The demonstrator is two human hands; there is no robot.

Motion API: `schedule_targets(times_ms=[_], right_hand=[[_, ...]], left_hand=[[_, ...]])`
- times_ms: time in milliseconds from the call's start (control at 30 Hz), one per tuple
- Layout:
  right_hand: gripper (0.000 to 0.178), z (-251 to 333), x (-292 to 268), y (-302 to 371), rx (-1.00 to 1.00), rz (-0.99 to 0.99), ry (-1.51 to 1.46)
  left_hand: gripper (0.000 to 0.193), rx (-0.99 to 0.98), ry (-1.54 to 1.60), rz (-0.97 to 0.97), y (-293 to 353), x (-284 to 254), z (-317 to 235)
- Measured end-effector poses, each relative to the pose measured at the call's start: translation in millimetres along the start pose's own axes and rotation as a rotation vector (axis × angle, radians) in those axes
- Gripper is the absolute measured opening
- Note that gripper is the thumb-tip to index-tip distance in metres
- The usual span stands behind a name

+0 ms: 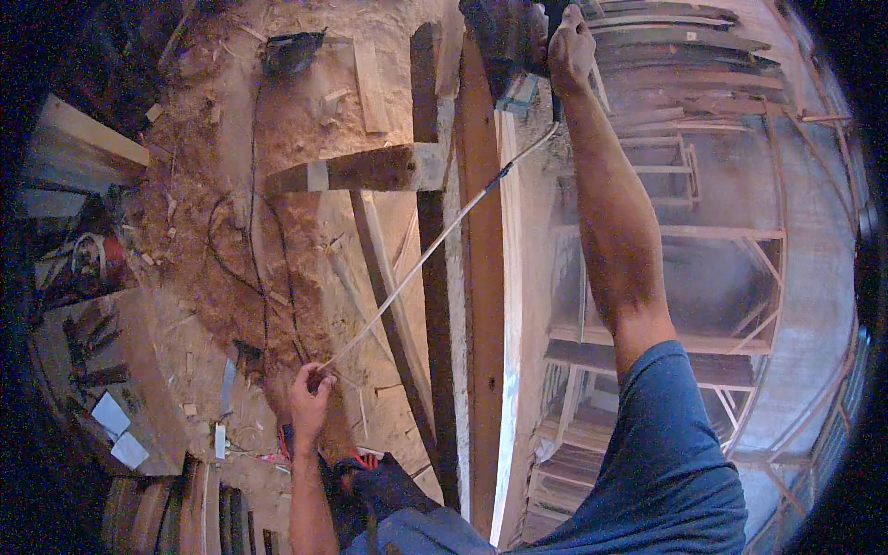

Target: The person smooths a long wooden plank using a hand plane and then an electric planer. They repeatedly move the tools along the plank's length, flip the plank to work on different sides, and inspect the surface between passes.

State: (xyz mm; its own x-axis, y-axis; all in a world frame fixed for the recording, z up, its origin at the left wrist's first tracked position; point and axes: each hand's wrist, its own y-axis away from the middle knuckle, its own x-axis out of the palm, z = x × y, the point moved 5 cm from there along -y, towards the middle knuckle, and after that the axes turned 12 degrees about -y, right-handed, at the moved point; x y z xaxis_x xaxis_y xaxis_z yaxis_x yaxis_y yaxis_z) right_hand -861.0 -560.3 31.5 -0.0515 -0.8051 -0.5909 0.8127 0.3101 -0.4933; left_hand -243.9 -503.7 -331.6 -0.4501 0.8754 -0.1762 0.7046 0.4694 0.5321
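Over the beam (485, 324), the cord (435, 246) slants, its lower part pinched by the left hand (310, 396); I cannot tell whether the right hand (573, 52) grips the tool (505, 42). Probably light and flexible, the cord suits a 2-finger pinch low down.

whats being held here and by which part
The left hand pinches the thin pale strip at its near end; whether the right hand holds anything cannot be told.

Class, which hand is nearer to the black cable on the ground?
Left. The left hand, holding a thin pale rod, is close to the black cable; the right hand is farther off, up and to the right in the picture.
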Motion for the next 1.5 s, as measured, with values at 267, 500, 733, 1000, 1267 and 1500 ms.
schedule_targets(times_ms=[267,500,733,1000,1267,1500], right_hand=[[0.067,-3,-16,18,-0.1,-0.084,0.139],[0.066,17,-55,87,0.049,-0.011,0.074],[0.063,28,-131,207,-0.017,-0.045,0.209],[0.059,82,-232,371,0.064,0.112,-0.079],[0.067,87,-344,534,0.294,0.094,0.038],[0.06,90,-419,683,0.42,0.039,-0.195]], left_hand=[[0.023,0.028,0.15,-0.004,17,2,32],[0.021,0.021,0.06,-0.033,53,-19,50],[0.022,-0.024,0.03,-0.112,108,-35,105],[0.025,-0.05,0.075,-0.078,200,-32,173],[0.027,0.05,0.015,-0.123,326,-24,197],[0.025,0.077,-0.048,-0.142,419,-21,220]])
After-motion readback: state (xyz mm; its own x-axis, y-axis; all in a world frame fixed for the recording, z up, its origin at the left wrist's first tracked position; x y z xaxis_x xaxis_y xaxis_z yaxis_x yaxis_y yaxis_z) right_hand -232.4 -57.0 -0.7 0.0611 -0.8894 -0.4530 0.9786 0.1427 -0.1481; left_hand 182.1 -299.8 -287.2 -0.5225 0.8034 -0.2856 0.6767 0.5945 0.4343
